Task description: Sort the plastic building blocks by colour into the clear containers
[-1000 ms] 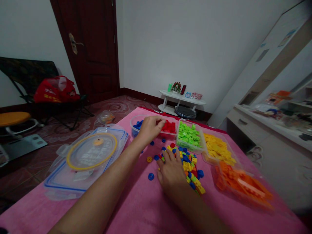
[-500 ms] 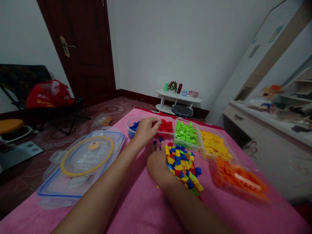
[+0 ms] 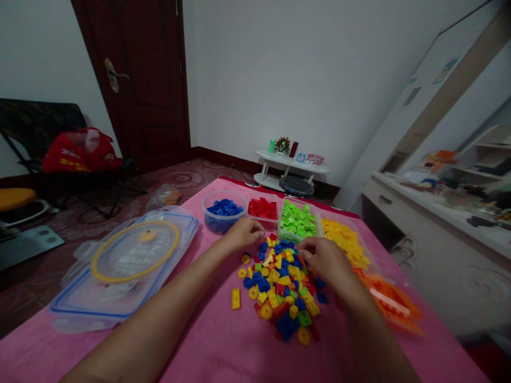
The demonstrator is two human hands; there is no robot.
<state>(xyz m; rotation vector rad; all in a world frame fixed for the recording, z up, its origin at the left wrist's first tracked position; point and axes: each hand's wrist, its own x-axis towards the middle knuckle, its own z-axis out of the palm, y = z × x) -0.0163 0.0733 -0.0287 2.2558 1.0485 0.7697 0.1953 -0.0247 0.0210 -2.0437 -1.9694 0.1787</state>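
Note:
A mixed pile of toy building bricks [image 3: 279, 282], mostly yellow and blue with some red and green, lies on the pink cloth [image 3: 215, 340]. At the pile's far left edge is my left hand [image 3: 248, 233], fingers curled together; whatever is in them is hidden. My right hand [image 3: 324, 258] reaches over the pile's right side with thumb and fingers pinched, and I cannot make out what they hold. Behind the hands stand a round tub of blue bricks [image 3: 224, 207], a box of red bricks [image 3: 262, 208] and a box of green bricks [image 3: 297, 219].
To the right are yellow bricks [image 3: 346, 242] and orange bricks [image 3: 389, 298] in clear boxes, partly behind my right arm. Clear lids [image 3: 128, 260] are stacked at the left. Beyond the table are a low white shelf [image 3: 293, 162] and a cluttered counter [image 3: 431, 197].
My left hand has come down from over the red box to the pile's edge. My right hand has moved from the pile's left side to its right, uncovering more bricks.

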